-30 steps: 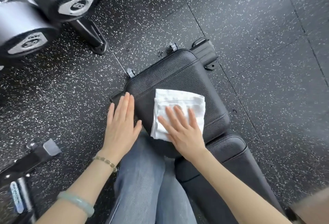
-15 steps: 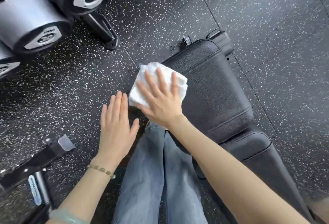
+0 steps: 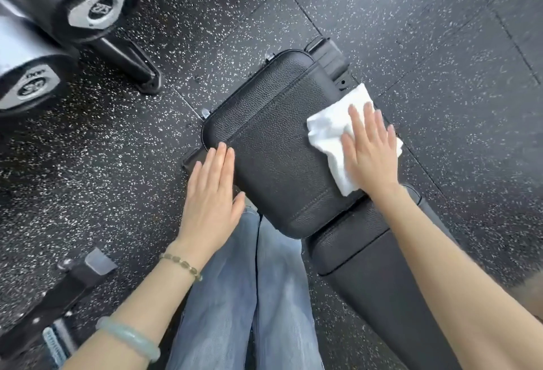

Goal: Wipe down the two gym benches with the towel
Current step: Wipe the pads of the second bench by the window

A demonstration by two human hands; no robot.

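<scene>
Right hand [image 3: 370,153]: fingers straight, slightly spread, palm pressing towel [image 3: 327,131] flat; no pinch.
Towel: white, folded, on right edge of seat pad [image 3: 273,146], part overhanging that edge.
Bare pad surface lies left of towel, across pad's short axis.
Bench long axis: upper centre to lower right; back pad [image 3: 370,255] adjoins at lower right.
Left hand [image 3: 212,196]: flat, fingers together, resting on pad's left edge, well apart from towel.
Right hand nearer; next stroke likely leftward.

Premises identified as a gym. The flooring is black speckled rubber floor tiles [image 3: 411,32]. Large metal dumbbells [image 3: 97,8] with numbered end caps sit at upper left, and a black padded bench [image 3: 273,146] stands on the floor.
</scene>
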